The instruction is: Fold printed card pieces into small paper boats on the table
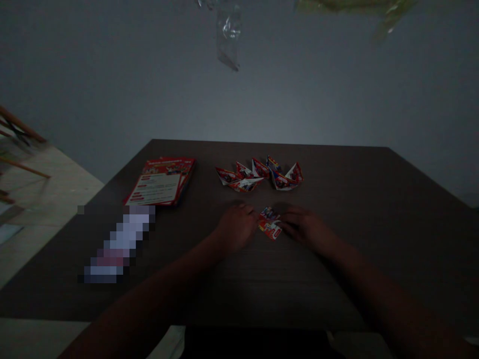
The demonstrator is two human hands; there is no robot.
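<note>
A small folded piece of printed paper [270,223], red, white and blue, lies between my two hands near the middle of the table. My left hand [238,225] has its fingers curled at the paper's left edge. From the other side, my right hand [304,224] pinches the right edge between thumb and fingers. Just beyond the hands stand several folded paper boats, one group at the left [245,182] and another boat [286,178] at the right, with the same red and white print.
A stack of red printed leaflets [159,182] lies on the table's left side. In front of it is a blurred-out, pixelated object [118,244]. The dark wooden table [374,199] stands against a pale wall [337,89], where clear plastic [228,37] hangs.
</note>
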